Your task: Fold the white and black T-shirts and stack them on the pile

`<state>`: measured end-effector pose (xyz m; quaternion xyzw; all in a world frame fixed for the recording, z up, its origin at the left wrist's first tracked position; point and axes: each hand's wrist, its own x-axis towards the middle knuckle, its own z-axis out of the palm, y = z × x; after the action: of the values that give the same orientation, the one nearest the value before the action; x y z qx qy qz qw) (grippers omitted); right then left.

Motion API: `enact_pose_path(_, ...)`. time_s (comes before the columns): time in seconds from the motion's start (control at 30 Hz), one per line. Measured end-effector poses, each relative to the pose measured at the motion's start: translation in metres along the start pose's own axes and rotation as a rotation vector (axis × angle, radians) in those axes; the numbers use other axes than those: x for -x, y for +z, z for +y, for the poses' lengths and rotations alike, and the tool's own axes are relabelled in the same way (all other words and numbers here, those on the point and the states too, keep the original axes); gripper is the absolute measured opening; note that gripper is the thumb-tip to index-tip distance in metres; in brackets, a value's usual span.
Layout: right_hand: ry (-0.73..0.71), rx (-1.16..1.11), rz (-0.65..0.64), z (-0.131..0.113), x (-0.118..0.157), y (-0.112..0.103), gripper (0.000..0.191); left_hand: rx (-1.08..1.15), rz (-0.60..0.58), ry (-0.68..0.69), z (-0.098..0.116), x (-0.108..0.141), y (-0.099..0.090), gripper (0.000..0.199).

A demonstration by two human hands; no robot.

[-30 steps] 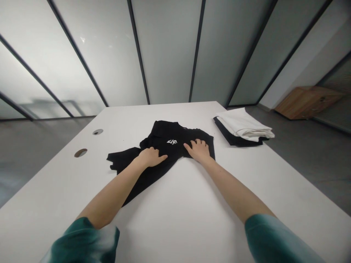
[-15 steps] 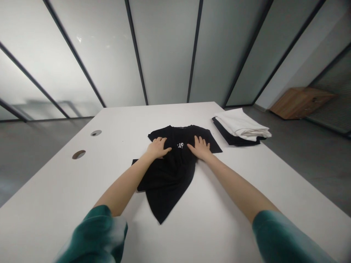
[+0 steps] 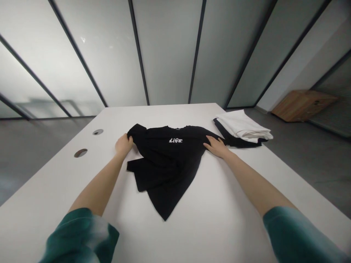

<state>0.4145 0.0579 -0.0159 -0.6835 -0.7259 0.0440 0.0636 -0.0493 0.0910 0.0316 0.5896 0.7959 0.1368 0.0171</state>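
Note:
A black T-shirt (image 3: 175, 157) with white lettering on its chest lies across the white table (image 3: 219, 226). Its collar points away from me and its lower part is folded and bunched, with one corner reaching toward me. My left hand (image 3: 124, 145) pinches the left sleeve, which is slightly raised. Flat on the right sleeve rests my right hand (image 3: 216, 147), fingers apart, near a stack of folded clothes.
At the table's right edge a folded white cloth (image 3: 244, 124) lies on folded black fabric (image 3: 244, 143). Two round holes (image 3: 80, 153) pierce the tabletop at left. A wooden cabinet (image 3: 301, 104) stands on the floor beyond, and frosted glass panels (image 3: 167, 54) rise behind.
My hands have moved apart, the left one outward to the left sleeve, which it now grips. The shirt's upper part has spread wider and its lettering shows in full.

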Motion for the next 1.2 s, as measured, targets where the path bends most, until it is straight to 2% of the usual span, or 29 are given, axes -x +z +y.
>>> enact_pose_path(0.07,0.009,0.069,0.06,0.003,-0.007,-0.008,0.06,-0.03,0.022,-0.025,-0.009,0.0,-0.001,0.037)
enact_pose_path(0.13,0.06,0.116,0.158,-0.006,-0.012,-0.018,0.056,-0.042,0.119,-0.001,-0.005,0.005,-0.002,0.039)
enact_pose_path(0.2,0.064,0.104,0.237,-0.028,-0.01,-0.026,0.048,-0.035,0.219,0.117,0.005,0.014,-0.002,0.04)
enact_pose_path(0.23,0.033,0.074,0.252,-0.043,-0.004,-0.029,0.044,-0.032,0.22,0.207,0.012,0.019,-0.002,0.038)
enact_pose_path(0.3,-0.109,-0.01,0.215,-0.077,0.017,-0.028,0.033,-0.039,0.117,0.395,0.023,0.031,-0.003,0.027)
enact_pose_path(0.37,-0.285,-0.091,0.145,-0.112,0.05,-0.022,0.028,-0.056,-0.014,0.516,0.03,0.042,-0.002,0.023)
enact_pose_path(0.47,-0.512,-0.169,0.044,-0.148,0.101,-0.007,0.029,-0.08,-0.105,0.545,0.028,0.053,0.002,0.027)
enact_pose_path(0.53,-0.595,-0.159,-0.002,-0.155,0.124,0.0,0.032,-0.088,-0.129,0.536,0.02,0.055,0.008,0.03)
enact_pose_path(0.63,-0.629,-0.137,-0.035,-0.139,0.132,0.002,0.03,-0.096,-0.103,0.584,0.002,0.056,0.017,0.034)
enact_pose_path(0.73,-0.598,-0.115,-0.043,-0.103,0.117,-0.001,0.026,-0.082,-0.051,0.638,-0.015,0.059,0.026,0.038)
enact_pose_path(0.8,-0.552,-0.085,-0.023,-0.074,0.102,-0.003,0.026,-0.063,-0.067,0.646,-0.022,0.062,0.031,0.044)
enact_pose_path(0.9,-0.461,-0.028,0.001,-0.036,0.078,-0.007,0.03,-0.038,-0.12,0.681,-0.023,0.07,0.035,0.051)
enact_pose_path(0.97,-0.388,0.032,0.038,-0.021,0.064,-0.013,0.031,-0.008,-0.117,0.754,-0.018,0.077,0.033,0.053)
enact_pose_path(1.03,-0.299,0.079,0.112,-0.017,0.056,-0.02,0.029,0.03,-0.066,0.821,-0.009,0.086,0.027,0.048)
enact_pose_path(1.1,-0.257,0.061,0.175,-0.025,0.057,-0.025,0.024,0.053,-0.032,0.843,-0.001,0.096,0.017,0.037)
enact_pose_path(1.2,-0.362,-0.031,0.136,-0.045,0.074,-0.025,0.024,0.055,-0.151,0.915,0.003,0.111,0.001,0.037)
